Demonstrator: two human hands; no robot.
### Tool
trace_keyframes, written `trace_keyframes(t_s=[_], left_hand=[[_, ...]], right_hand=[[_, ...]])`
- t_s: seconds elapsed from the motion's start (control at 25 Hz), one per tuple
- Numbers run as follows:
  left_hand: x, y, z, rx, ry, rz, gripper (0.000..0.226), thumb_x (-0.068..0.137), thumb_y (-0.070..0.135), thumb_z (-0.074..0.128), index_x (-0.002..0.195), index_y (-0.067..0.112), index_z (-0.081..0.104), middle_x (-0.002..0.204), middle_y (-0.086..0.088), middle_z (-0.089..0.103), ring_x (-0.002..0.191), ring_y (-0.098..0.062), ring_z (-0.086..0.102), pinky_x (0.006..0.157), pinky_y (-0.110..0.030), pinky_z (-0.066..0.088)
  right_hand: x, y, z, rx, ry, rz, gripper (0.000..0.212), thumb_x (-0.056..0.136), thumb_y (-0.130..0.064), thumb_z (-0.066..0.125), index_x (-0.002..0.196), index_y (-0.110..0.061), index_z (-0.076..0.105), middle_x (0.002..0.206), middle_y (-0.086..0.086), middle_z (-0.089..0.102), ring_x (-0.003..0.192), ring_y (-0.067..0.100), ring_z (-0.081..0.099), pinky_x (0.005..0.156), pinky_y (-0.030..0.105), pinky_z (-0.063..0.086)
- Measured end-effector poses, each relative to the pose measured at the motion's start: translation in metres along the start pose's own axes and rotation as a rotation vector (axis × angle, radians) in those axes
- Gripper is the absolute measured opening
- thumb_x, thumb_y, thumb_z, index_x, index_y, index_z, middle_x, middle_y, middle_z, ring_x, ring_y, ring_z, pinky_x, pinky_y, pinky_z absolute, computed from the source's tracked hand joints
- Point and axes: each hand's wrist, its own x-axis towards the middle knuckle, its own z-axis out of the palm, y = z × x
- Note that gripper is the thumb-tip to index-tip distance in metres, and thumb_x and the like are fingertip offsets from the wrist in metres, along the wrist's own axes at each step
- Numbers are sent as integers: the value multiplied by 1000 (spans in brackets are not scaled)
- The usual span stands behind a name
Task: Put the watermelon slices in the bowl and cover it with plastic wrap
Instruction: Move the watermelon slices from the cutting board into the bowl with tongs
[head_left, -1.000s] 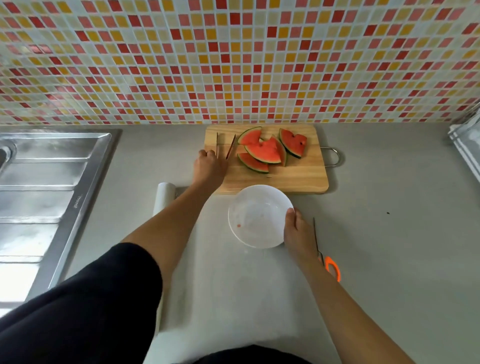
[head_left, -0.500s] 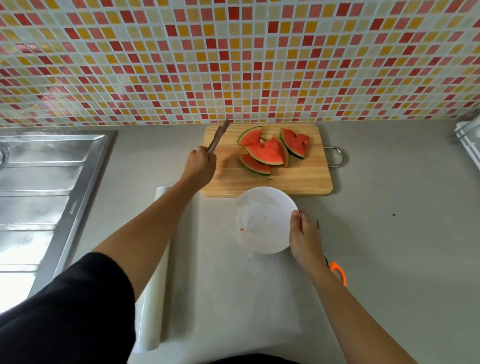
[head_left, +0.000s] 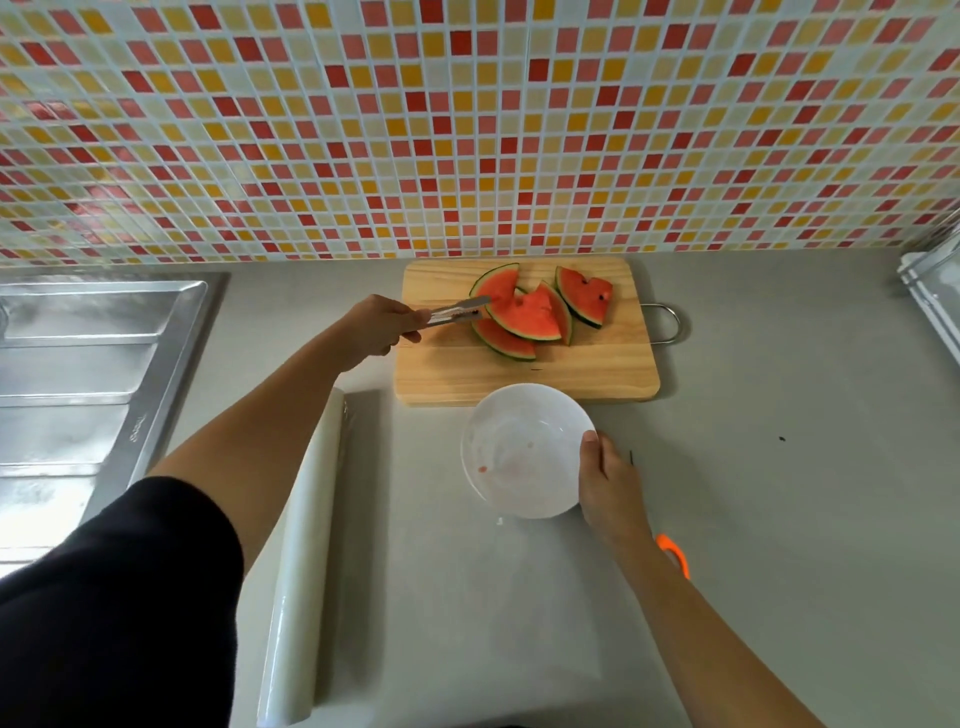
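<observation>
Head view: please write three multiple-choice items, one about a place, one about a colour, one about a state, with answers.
1. Where does the white roll of plastic wrap lie, relative to the round white bowl? A: inside it. B: left of it, on the grey counter. C: right of it.
2. What colour is the scissors handle near the right hand? A: green. B: orange. C: blue.
3. What does the left hand grip? A: metal tongs. B: nothing. C: the bowl.
B, the bowl sits to its right; B, plainly orange; A, fingers curled.
</observation>
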Motion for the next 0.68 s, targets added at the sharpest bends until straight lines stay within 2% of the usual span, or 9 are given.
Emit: trace_keyframes(t_s=[0.08, 0.28, 0.4, 0.52, 0.68], left_hand=[[6, 5, 0, 1, -32, 8, 35, 91, 30, 59, 108, 0, 67, 77, -7, 61, 56, -13, 31, 49, -22, 28], [15, 14, 3, -29, -103, 43, 30, 90, 26, 61, 103, 0, 68, 76, -6, 61, 55, -12, 31, 47, -19, 28], [19, 15, 2, -103, -115, 45, 26, 88, 24, 63, 96, 0, 69, 74, -7, 63, 53, -11, 32, 43, -16, 29], [20, 10, -1, -115, -149, 4, 18, 88, 20, 63, 90, 4, 69, 75, -8, 62, 53, -11, 31, 41, -15, 28], [18, 5, 8, -164, -196, -44, 17, 88, 17, 63, 92, 1, 67, 70, -5, 63, 53, -9, 29, 42, -16, 26]], right_hand=[[0, 0, 1, 0, 12, -10, 33, 98, -34, 32, 98, -19, 60, 77, -11, 58, 72, 1, 53, 61, 17, 36], [0, 0, 1, 6, 12, -9, 31, 98, -33, 32, 93, -19, 59, 79, -5, 60, 73, 10, 54, 66, 27, 36], [-1, -1, 0, -10, 19, -16, 27, 98, -32, 32, 87, -24, 55, 74, -12, 57, 70, 0, 52, 59, 18, 35], [-2, -1, 0, -11, 22, -21, 27, 98, -31, 32, 87, -24, 55, 73, -13, 57, 70, 1, 53, 59, 14, 34], [-2, -2, 0, 0, 19, -25, 30, 98, -31, 31, 93, -21, 58, 77, -9, 58, 72, 7, 52, 61, 23, 36]])
